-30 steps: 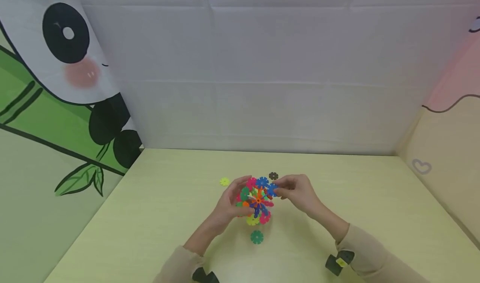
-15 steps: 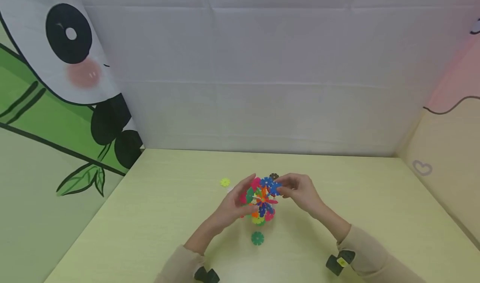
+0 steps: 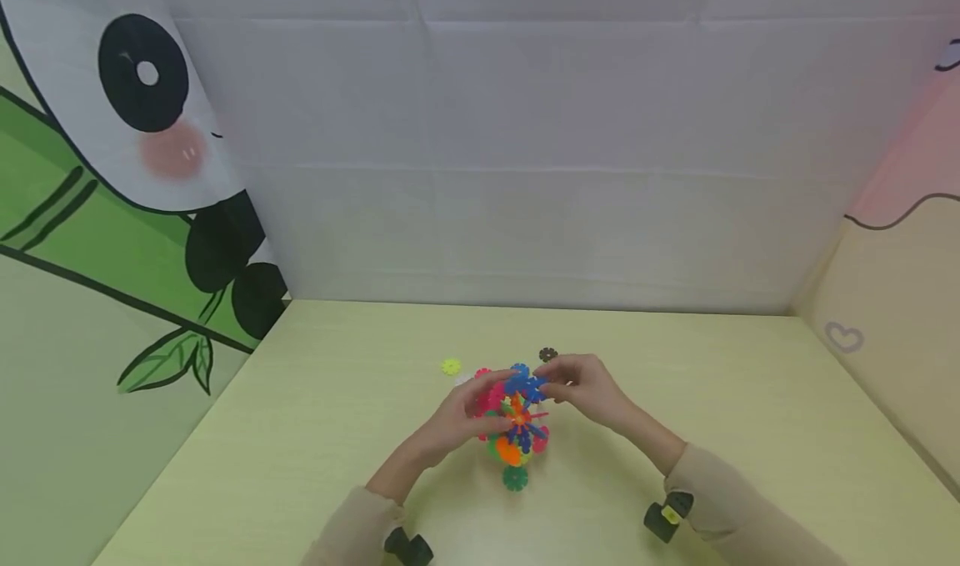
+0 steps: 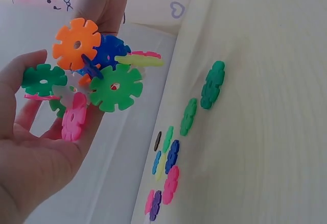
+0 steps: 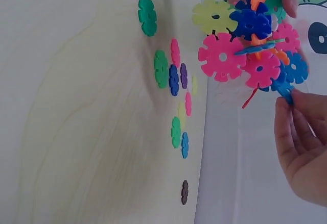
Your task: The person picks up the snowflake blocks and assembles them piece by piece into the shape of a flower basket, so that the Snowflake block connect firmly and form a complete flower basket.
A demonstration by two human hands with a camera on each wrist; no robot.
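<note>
My left hand (image 3: 459,414) holds a ball-like cluster of interlocking snowflake discs (image 3: 519,421) above the table, thumb in front and fingers behind. The discs are pink, orange, green, yellow, blue and white, slotted together at many angles. At the cluster's upper right, my right hand (image 3: 588,389) pinches a blue snowflake disc (image 5: 287,95) between thumb and fingers. That disc touches other blue discs on the cluster; whether its slot is engaged is not clear. In the left wrist view, an orange disc (image 4: 77,44) and a green disc (image 4: 116,87) face the camera.
Several loose discs lie flat on the pale table (image 3: 360,366): a dark green one (image 3: 515,478) nearest me, a yellow one (image 3: 451,367) and a brown one (image 3: 548,354) farther back. Others are hidden behind the hands in the head view. A white wall (image 3: 510,174) closes the far side.
The cluster has turned in my left hand and sits slightly lower, with an orange disc now showing at its lower front. My right hand has followed, keeping its pinch on the blue disc.
</note>
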